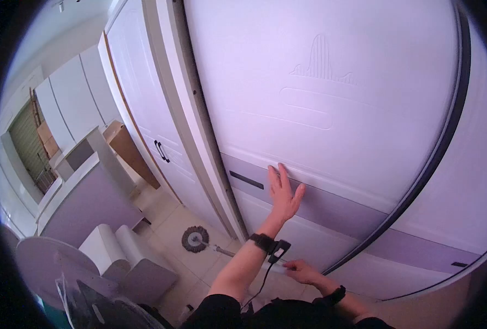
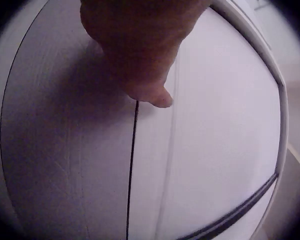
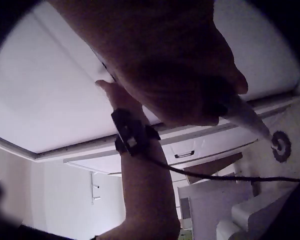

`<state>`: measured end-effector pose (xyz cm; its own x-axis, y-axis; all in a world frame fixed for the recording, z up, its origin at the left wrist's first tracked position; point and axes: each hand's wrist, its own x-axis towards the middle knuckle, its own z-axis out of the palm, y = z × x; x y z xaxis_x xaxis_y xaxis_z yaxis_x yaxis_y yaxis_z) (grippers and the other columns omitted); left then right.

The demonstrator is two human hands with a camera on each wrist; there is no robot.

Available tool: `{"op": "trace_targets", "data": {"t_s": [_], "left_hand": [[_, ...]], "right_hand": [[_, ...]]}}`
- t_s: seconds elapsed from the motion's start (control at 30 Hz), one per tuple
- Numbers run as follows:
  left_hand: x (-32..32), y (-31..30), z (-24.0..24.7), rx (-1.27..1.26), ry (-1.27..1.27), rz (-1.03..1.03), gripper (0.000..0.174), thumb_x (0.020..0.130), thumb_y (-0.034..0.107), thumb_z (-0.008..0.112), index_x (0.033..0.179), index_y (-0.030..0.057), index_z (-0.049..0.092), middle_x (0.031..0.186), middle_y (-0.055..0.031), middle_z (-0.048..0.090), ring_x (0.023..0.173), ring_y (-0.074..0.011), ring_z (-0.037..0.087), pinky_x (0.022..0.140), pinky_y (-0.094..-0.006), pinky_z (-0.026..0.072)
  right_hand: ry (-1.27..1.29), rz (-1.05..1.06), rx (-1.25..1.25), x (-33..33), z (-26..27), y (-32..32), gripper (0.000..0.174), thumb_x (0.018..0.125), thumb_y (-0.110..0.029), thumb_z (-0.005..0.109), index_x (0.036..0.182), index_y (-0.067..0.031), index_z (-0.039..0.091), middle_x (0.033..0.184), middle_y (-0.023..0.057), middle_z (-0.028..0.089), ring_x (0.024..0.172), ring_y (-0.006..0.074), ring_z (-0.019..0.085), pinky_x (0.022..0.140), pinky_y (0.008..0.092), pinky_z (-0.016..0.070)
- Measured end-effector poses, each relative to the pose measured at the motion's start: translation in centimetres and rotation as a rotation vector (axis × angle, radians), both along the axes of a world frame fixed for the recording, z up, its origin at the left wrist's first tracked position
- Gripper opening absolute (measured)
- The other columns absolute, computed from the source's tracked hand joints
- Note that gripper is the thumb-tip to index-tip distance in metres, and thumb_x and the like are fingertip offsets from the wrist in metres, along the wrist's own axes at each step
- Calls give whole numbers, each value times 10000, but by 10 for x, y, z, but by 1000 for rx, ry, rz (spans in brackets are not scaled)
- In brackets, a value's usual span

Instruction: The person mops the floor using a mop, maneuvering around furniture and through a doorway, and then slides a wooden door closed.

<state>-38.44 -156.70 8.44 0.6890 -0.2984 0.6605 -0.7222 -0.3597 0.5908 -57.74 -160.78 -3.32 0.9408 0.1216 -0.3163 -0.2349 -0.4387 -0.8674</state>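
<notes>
In the head view my left hand (image 1: 285, 197) rests with spread, straight fingers against a white sliding wardrobe door (image 1: 331, 120). It touches the grey-purple band across the door, right of a dark recessed handle (image 1: 247, 180). The left wrist view shows the same hand (image 2: 145, 60) over the dark seam where band meets white panel. Lower down, my right hand (image 1: 305, 272) grips the pole of a mop (image 1: 195, 239). The mop's round, dark grey fringed head lies on the tiled floor at the far end of the pole. From the right wrist, the pale pole (image 3: 245, 117) runs out of my curled fingers.
A second sliding door (image 1: 446, 241) stands to the right behind a black edge strip. Left are a hinged cabinet door (image 1: 145, 98) with black handles, a brown board (image 1: 131, 153), a purple-sided counter (image 1: 90, 203) and white curved furniture (image 1: 112, 252). A cable hangs from the left wrist.
</notes>
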Motion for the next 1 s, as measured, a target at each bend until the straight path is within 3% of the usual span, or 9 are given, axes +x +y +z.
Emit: {"op": "trace_targets", "data": {"t_s": [0.17, 0.27, 0.43, 0.6, 0.67, 0.77, 0.87, 0.93, 1.0], "left_hand": [[11, -25, -12, -60, 143, 37, 837, 811, 419, 471, 1328, 23, -55, 1349, -277, -122, 1256, -432, -77, 925, -618, 40], [15, -29, -7, -32, 218, 103, 808, 818, 350, 448, 1305, -38, -68, 1338, -301, -123, 1253, -432, -102, 960, -576, 19], [36, -26, -21, 1, 154, 154, 807, 805, 323, 447, 1309, -33, -74, 1347, -285, -126, 1255, -425, -108, 962, -573, 0], [37, -36, -24, -4, 56, 138, 815, 809, 330, 459, 1315, -25, -72, 1349, -282, -128, 1261, -410, -104, 978, -549, 0], [32, -34, -21, -55, -14, 68, 846, 799, 353, 488, 1317, -15, -69, 1340, -303, -116, 1245, -445, -113, 956, -579, -10], [29, -16, -15, -23, -97, -100, 755, 827, 291, 480, 1335, 14, -5, 1351, -291, -86, 1265, -416, -46, 998, -497, 54], [6, 30, -2, 49, 68, -279, 613, 798, 135, 495, 1322, 31, 194, 1359, -260, 107, 1268, -370, 126, 1011, -409, 157], [4, 72, -47, 245, 163, -319, 546, 734, 29, 474, 1259, 36, 326, 1320, -225, 242, 1233, -341, 237, 998, -402, 211], [-7, 112, -123, 421, 200, -366, 545, 656, -43, 447, 1192, 56, 431, 1260, -193, 368, 1194, -328, 322, 989, -414, 245]], "right_hand": [[-30, 53, -89, 4, -10, 3, 335, 785, -192, 544, 1049, 14, 536, 870, 108, 594, 789, 153, 525, 714, 299, 426], [-72, 98, -86, 6, -1, 4, 332, 786, -193, 538, 1047, 11, 534, 835, 104, 595, 754, 153, 524, 693, 302, 426], [-14, 22, -44, 18, 22, 7, 320, 786, -192, 523, 1053, -16, 535, 805, 119, 603, 699, 164, 527, 675, 306, 426], [-159, -7, -86, 20, 30, 11, 320, 748, -133, 511, 1033, 9, 542, 922, 167, 597, 804, 218, 564, 727, 336, 432], [-164, -39, -44, 12, 35, 16, 324, 740, -129, 508, 1029, 13, 544, 967, 183, 583, 873, 241, 562, 764, 341, 428], [-239, -34, -25, 15, 26, 12, 324, 738, -127, 500, 1028, 9, 547, 988, 191, 572, 925, 255, 551, 794, 338, 422], [-226, -8, -49, 13, 25, 19, 308, 716, -116, 501, 994, 2, 560, 946, 193, 577, 902, 274, 556, 776, 349, 427], [-247, 5, -48, 10, 41, 19, 287, 677, -106, 511, 939, -9, 579, 857, 195, 589, 822, 298, 576, 729, 374, 439], [-202, 59, -20, 6, 34, 18, 293, 713, -107, 497, 977, 1, 568, 909, 173, 594, 835, 252, 573, 740, 333, 436]]}}
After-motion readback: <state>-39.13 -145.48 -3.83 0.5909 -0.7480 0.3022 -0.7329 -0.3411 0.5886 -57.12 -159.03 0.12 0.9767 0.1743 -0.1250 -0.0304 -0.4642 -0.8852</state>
